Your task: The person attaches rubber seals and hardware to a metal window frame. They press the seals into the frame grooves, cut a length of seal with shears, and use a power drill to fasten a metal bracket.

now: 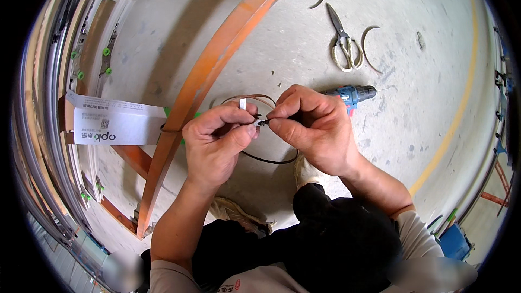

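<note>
My left hand (pixel 214 138) and my right hand (pixel 315 133) meet in front of me, both closed in a pinch. Between their fingertips is a small black and whitish piece (pixel 262 122); its kind is too small to make out. A short white tab (pixel 242 103) sticks up by my left fingers. Around and below the hands loops a thin black cord (pixel 268 160), and a brownish stretch of strip (pixel 255 97) shows behind them. Where the cord's ends run is partly hidden by the fingers.
An orange metal beam (pixel 217 49) rises left of my hands, with a printed white sheet (pixel 119 122) beside it. Scissors (pixel 345 49), a blue cordless drill (pixel 355 94) and curved strip offcuts (pixel 367 49) lie on the floor. Long profiles (pixel 51 103) line the left.
</note>
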A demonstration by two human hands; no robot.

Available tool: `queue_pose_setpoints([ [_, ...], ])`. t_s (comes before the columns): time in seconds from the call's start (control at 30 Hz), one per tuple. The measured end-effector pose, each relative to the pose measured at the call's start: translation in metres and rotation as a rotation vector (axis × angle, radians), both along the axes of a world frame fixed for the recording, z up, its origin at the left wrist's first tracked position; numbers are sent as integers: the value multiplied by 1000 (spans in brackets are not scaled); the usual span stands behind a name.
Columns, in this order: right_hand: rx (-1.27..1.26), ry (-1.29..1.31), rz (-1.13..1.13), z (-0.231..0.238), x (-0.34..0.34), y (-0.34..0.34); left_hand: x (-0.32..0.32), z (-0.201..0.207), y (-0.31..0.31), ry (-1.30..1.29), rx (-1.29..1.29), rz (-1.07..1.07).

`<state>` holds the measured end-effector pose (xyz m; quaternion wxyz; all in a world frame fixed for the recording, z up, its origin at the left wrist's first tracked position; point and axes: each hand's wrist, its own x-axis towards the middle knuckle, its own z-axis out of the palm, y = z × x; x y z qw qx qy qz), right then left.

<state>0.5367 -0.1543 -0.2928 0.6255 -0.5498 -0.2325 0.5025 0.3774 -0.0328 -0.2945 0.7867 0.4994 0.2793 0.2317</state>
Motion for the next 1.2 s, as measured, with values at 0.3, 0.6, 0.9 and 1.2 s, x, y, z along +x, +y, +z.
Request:
queue_pose_setpoints([
  [0.3, -20, -107, 28, 0, 2, -1, 4, 4, 2, 32, 68, -19],
  [0.6, -32, -29, 29, 0, 2, 1, 0, 3, 6, 70, 90, -60],
  [0.9, 54, -45, 30, -1, 4, 0, 3, 3, 8, 48, 43, -69],
  [1.2, 17, 4, 28, -1, 3, 0, 3, 4, 5, 54, 7, -44],
])
